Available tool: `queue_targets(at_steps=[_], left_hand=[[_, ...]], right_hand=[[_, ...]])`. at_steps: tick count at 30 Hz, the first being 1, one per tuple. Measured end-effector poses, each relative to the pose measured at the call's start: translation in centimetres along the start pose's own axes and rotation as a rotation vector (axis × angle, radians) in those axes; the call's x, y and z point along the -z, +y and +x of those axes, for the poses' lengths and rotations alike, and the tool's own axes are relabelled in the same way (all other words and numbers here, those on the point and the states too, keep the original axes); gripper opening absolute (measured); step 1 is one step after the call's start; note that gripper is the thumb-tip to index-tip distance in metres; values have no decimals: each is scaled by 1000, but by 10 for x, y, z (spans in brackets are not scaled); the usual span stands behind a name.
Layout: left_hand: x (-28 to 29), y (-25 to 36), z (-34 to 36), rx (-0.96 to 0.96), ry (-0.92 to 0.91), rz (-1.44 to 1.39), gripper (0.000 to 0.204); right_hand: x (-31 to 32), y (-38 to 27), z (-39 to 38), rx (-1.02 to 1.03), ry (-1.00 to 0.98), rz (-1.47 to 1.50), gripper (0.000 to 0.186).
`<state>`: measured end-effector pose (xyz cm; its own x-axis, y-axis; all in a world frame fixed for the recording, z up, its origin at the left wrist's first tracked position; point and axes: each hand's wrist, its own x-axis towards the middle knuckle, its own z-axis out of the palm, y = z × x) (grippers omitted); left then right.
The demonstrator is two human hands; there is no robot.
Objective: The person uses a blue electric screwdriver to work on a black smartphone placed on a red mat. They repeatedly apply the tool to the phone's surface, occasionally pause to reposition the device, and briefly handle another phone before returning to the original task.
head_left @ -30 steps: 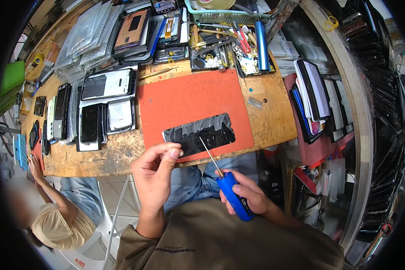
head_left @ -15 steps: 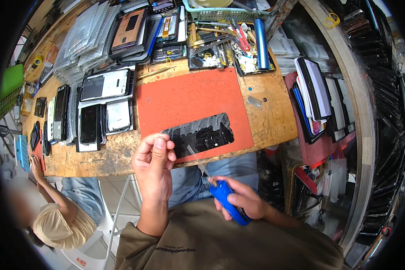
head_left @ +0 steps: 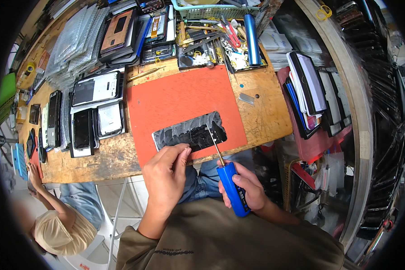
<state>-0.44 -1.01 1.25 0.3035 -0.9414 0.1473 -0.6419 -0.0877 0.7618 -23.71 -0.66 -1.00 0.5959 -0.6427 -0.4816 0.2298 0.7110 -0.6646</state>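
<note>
A dark phone screen panel lies at a slant on the orange mat, its surface covered in patchy grey film or residue. My left hand is at the panel's near edge, thumb and forefinger pinched together. What the pinch holds, if anything, is too small to make out. My right hand is closed around a blue handheld power tool with a thin metal shaft. The shaft points up and away, its tip over the right part of the panel; whether it touches cannot be told.
Stacked phones and screens and bubble-wrap sleeves line the left. Behind the mat stands a tray of tools beside a blue cylinder. A small metal blade lies right of the mat. Another person sits at left.
My left hand has lowered and moved right to the panel's near edge. My right hand has raised the blue tool, bringing its shaft over the panel. The whole view has shifted slightly.
</note>
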Motion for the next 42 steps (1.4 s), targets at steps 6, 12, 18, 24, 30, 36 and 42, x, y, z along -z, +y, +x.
queue_targets(at_steps=[6,12,18,24,30,36,42], left_hand=[[0,1,0,4,3,-8,9],[1,1,0,6,7,10,10],[-1,0,0,-3,12,14,10],[-1,0,1,-9,9,13,10],[-1,0,0,-4,10,16,10],[0,2,1,2,9,12,10],[0,2,-1,16,7,-19,9]], right_hand=[[5,2,-1,34,-42,50,57],[4,3,-1,7,-39,20,61],[1,4,-3,-6,-11,-16,65],[6,4,-1,15,-48,43,60],[6,4,-2,34,-42,41,59],[6,3,-2,37,-36,45,58],[6,5,-2,33,-36,32,58]])
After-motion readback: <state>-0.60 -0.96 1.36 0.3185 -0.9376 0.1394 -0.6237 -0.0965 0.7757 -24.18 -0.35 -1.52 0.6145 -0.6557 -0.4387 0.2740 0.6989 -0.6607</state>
